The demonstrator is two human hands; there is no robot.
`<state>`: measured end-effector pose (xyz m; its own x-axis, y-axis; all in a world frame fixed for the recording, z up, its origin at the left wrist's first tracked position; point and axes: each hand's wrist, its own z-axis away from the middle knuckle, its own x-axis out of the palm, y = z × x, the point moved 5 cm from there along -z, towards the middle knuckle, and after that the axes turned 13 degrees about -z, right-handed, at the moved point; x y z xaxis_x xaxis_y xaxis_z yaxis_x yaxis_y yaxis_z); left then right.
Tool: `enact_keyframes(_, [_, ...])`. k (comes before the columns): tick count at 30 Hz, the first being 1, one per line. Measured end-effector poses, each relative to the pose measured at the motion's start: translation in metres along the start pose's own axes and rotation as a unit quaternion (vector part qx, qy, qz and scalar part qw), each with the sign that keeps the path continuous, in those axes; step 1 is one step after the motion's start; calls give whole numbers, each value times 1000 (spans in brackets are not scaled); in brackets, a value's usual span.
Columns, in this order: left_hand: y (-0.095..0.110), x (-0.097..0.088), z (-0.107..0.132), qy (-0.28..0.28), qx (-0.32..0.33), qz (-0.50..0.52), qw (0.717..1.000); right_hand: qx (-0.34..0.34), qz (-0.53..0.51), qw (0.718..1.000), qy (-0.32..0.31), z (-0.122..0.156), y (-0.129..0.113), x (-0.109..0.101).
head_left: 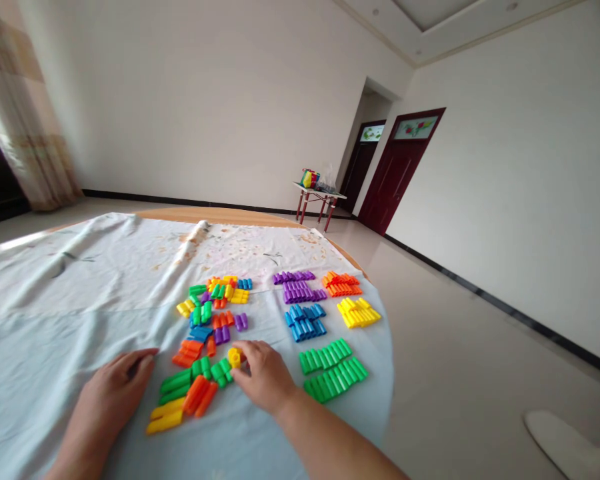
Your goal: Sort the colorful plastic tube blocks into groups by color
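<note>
My right hand point(265, 375) pinches a short yellow plastic tube point(235, 358) between thumb and fingertips. Just left of it sits a cluster of green tubes point(222, 373). My left hand point(114, 393) rests on the cloth left of the mixed tubes, its index finger extended, thumb slightly apart, nothing visible in it. Near it lie green tubes point(175, 385), yellow tubes point(165, 418) and orange tubes point(200, 396). Farther back is a mixed pile point(220, 291). To the right, same-coloured groups stand apart: purple point(297, 292), blue point(305, 323), green point(334, 370), orange point(341, 285), yellow point(359, 313).
A pale, creased, floral tablecloth point(80, 287) covers the round wooden table point(215, 215). A small side table point(320, 193) with bags stands by the far doorway. A white chair-like shape point(555, 433) is at lower right.
</note>
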<state>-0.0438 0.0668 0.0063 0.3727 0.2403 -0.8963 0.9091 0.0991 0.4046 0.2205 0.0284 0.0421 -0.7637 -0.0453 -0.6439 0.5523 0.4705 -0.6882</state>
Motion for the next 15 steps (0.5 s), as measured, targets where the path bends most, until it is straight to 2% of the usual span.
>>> enact_keyframes(5, [1,-2,2,-2,-8,-4,1000,87,-3,996,17,11,8,-11])
enact_keyframes(10, [11,-8,9,-10,-6,-2,1000,137,3,991,-12,29,10,-28])
enact_keyframes(12, [11,-9,10,-3,-14,-6,1000,127,3,991,-29,31,8,-36])
enact_keyframes(15, [14,-11,11,0,-14,-11,1000,32,7,998,-52,28,0,-43])
